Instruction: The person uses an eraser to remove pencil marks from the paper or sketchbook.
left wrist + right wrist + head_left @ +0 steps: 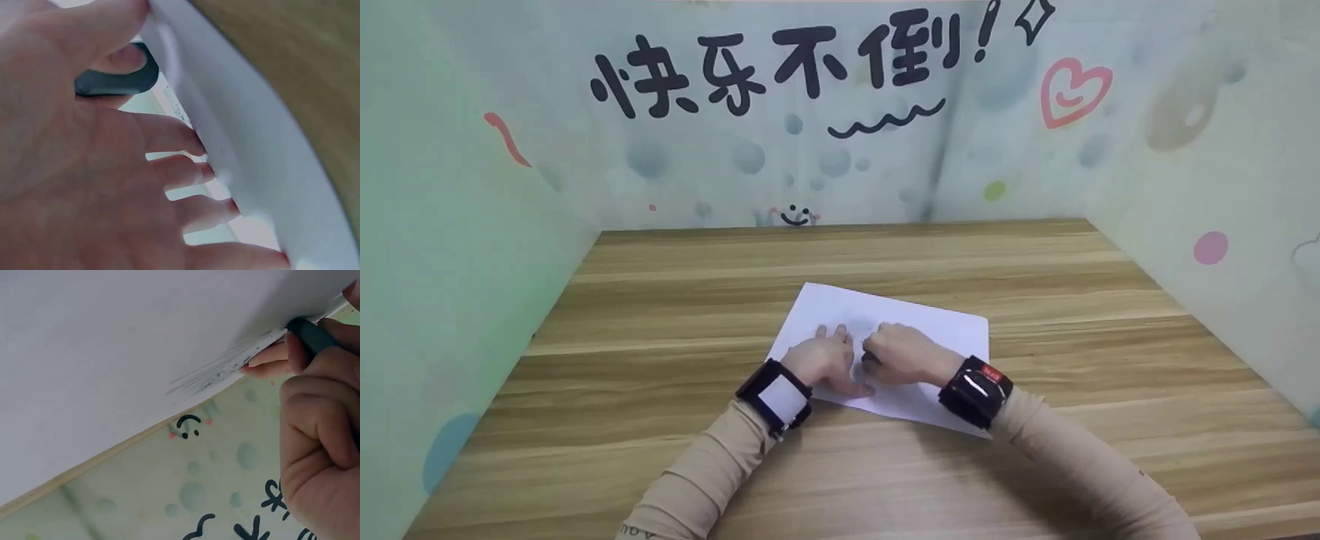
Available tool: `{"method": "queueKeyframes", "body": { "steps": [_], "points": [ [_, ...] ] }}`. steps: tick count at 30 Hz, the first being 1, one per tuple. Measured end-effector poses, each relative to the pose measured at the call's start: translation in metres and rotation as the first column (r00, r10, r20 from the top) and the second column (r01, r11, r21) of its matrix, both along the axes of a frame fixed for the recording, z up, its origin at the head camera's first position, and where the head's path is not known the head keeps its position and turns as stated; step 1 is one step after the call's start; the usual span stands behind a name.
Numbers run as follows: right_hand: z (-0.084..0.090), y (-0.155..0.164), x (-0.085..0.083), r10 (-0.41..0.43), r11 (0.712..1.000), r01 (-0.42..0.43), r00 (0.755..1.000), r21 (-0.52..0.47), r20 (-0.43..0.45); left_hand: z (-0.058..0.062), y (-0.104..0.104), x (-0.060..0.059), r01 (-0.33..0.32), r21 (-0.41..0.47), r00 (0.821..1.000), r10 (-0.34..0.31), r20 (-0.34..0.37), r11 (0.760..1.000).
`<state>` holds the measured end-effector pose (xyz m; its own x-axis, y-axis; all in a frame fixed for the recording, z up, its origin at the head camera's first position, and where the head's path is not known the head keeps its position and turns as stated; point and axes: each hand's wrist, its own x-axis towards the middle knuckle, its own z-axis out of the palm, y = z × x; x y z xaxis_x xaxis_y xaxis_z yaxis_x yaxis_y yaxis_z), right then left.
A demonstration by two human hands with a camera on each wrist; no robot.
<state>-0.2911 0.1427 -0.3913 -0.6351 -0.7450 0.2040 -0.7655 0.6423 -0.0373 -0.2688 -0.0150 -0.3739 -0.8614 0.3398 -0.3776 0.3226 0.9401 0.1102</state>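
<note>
**Dark stick meets paper just right of the flat left hand**

A white sheet of paper point(885, 345) lies on the wooden table point(660, 300), near the middle and slightly skewed, its long axis running from far-left to near-right. Both hands rest on its near-left part, almost touching each other.

The left hand point(826, 364) lies flat on the sheet with fingers straight and spread, pointing away toward the far edge; it pins the paper and holds nothing. In the left wrist view its fingertips point(194, 147) press against the white surface.

The right hand point(901, 352) sits just to the right, fingers curled tightly round a short dark stick point(312, 334), what looks like a crayon or piece of charcoal. The stick's tip meets the paper on the hand's left side, right beside the left hand's fingers, and a grey smudge point(216, 377) spreads on the sheet from that contact point.

So the marking point lies between the two hands, with most of the unmarked paper stretching right and far from it. The right hand is the one at the tool; the left is the nearer brace.
</note>
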Motion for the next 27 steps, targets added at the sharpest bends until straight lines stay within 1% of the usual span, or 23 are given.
{"method": "queueKeyframes", "body": {
  "steps": [1,2,4,6,8,11,13,14,17,19,21,23,25,27],
  "points": [
    [0.001,0.0,-0.001,-0.026,1.0,0.026,1.0,-0.001,-0.002,0.0,0.0,0.0,-0.003,0.003,1.0,0.003,-0.002,1.0],
    [0.002,0.002,-0.002,-0.072,0.997,0.072,0.997,-0.002,-0.002,0.001,-0.001,0.0,-0.016,0.008,1.0,0.016,-0.003,1.0],
    [0.006,0.006,-0.008,-0.169,0.986,0.169,0.985,0.006,0.029,0.001,-0.001,0.001,-0.043,0.015,0.999,0.043,0.002,0.999],
    [0.012,0.011,-0.015,-0.234,0.972,0.233,0.969,0.02,0.082,0.0,-0.001,0.001,-0.054,0.008,0.999,0.054,0.003,0.998],
    [0.019,0.017,-0.023,-0.256,0.965,0.262,0.954,-0.018,0.154,-0.001,0.0,0.001,-0.07,0.001,0.998,0.069,0.013,0.998],
    [0.03,0.028,-0.032,-0.236,0.956,0.27,0.94,-0.115,0.247,-0.002,0.0,0.0,-0.071,-0.006,0.997,0.071,0.019,0.997],
    [0.035,0.035,-0.037,-0.203,0.949,0.261,0.935,-0.177,0.29,-0.001,-0.001,-0.002,-0.063,-0.001,0.998,0.063,0.026,0.998],
    [0.037,0.038,-0.039,-0.194,0.946,0.261,0.932,-0.194,0.308,-0.001,-0.002,-0.002,-0.051,0.003,0.998,0.051,0.025,0.999],
    [0.04,0.047,-0.042,-0.181,0.944,0.262,0.92,-0.203,0.348,0.003,-0.007,-0.006,0.024,-0.009,0.999,-0.024,0.029,1.0],
    [0.039,0.051,-0.044,-0.176,0.943,0.266,0.908,-0.198,0.381,0.007,-0.011,-0.007,0.079,-0.022,0.996,-0.078,0.034,0.997],
    [0.037,0.052,-0.045,-0.169,0.948,0.262,0.896,-0.181,0.412,0.009,-0.013,-0.008,0.116,-0.023,0.993,-0.116,0.035,0.993],
    [0.033,0.049,-0.044,-0.152,0.955,0.246,0.885,-0.166,0.44,0.009,-0.012,-0.008,0.109,-0.003,0.994,-0.109,0.026,0.994],
    [0.03,0.043,-0.042,-0.132,0.967,0.215,0.881,-0.136,0.454,0.005,-0.008,-0.006,0.069,0.024,0.997,-0.07,0.014,0.997],
    [0.027,0.036,-0.039,-0.125,0.979,0.182,0.892,-0.093,0.433,0.001,-0.003,-0.004,0.026,0.029,1.0,-0.026,0.0,0.999]
  ]
}}
